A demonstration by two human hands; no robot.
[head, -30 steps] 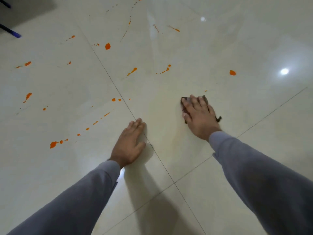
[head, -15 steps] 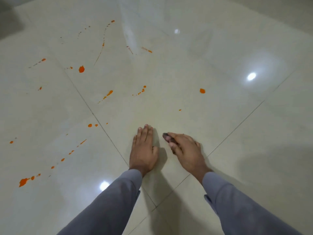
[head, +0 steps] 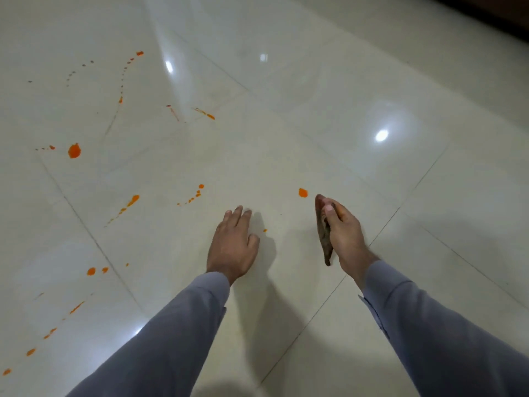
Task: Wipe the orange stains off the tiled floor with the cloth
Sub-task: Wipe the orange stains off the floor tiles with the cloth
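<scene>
On the near middle of the tiled floor (head: 315, 116), the left hand (head: 232, 247) presses flat with fingers spread, while the right hand (head: 343, 233), well apart from it, grips the dark cloth (head: 325, 239) lifted on edge just near of an orange spot (head: 303, 192). The step looks like repositioning between wipes. Next, the cloth likely needs laying flat over that spot and rubbing, with many splashes (head: 74, 151) left further to the left.

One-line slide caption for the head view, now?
Right hand holds a brown cloth near an orange stain; left hand rests flat on the tiled floor.
</scene>
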